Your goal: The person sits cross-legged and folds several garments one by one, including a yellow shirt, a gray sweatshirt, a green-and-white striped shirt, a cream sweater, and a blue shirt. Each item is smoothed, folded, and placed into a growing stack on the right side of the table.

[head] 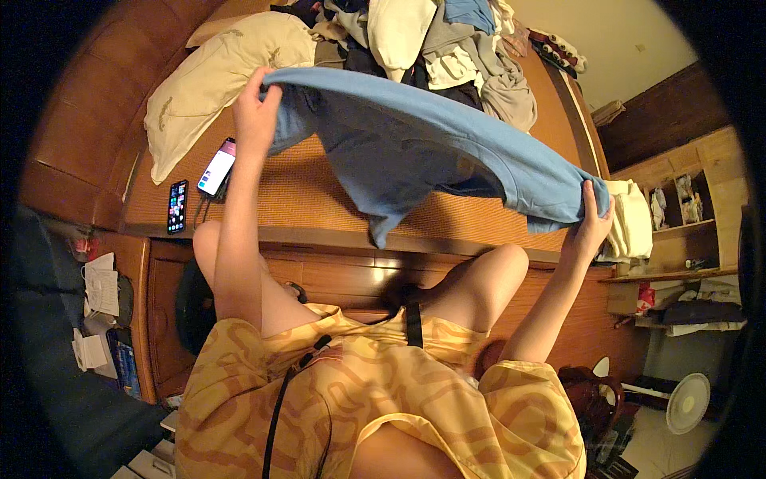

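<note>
A blue long-sleeved garment [407,99] is stretched wide above the front of the bed. At the left, my left hand [257,114] pinches one end of it between thumb and fingers. My right hand [592,224] grips the opposite end, lower and farther right, with the thumb on top of the cloth. The fabric sags between my hands, and a darker, shaded part hangs to a point [380,230] over the mat. Its collar and hem cannot be told apart for certain.
Behind the garment lies a heap of clothes [449,66] on the woven bed mat [287,185]. A pillow [203,90] and two phones, one lit [216,170] and one dark-edged [178,206], lie left. Folded white cloth [628,221] sits right, near shelves [676,272] and a white fan [688,403].
</note>
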Available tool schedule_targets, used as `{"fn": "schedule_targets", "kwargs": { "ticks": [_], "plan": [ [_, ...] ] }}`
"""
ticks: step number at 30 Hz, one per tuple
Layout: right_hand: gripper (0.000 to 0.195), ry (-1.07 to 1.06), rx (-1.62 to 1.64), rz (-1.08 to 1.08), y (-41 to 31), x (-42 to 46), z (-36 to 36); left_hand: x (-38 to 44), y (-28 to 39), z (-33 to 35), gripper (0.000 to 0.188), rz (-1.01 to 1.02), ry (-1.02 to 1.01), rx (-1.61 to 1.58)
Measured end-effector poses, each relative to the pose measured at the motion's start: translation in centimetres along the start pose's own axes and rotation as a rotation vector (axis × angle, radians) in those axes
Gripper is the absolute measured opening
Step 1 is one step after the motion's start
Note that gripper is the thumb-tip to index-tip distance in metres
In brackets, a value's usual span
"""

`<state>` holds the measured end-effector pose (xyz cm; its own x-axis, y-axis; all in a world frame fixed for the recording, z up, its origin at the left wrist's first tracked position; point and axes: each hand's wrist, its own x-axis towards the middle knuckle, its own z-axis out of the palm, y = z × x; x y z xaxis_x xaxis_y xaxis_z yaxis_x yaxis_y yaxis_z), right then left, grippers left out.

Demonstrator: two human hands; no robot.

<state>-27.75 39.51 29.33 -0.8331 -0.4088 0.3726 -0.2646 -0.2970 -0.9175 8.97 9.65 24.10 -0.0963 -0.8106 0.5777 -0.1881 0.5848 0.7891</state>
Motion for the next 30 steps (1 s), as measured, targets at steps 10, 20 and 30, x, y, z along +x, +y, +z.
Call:
{"fn": "schedule_targets", "kwargs": {
  "ticks": [10,20,30],
  "plan": [
    [0.033,-0.046,0.271,0.487,4.4,0.7,-2.7,1.0,0.0,-3.7,0.016,-0.045,-0.345,0.16],
    [0.036,-0.291,0.102,0.68,4.6,0.1,-9.5,-0.8,1.6,-12.5,0.024,-0.426,-1.237,0.096],
    [0.062,-0.277,0.152,0.292,11.7,6.4,5.6,2.2,-4.6,1.4,0.06,0.358,-0.113,0.826]
  ]
}}
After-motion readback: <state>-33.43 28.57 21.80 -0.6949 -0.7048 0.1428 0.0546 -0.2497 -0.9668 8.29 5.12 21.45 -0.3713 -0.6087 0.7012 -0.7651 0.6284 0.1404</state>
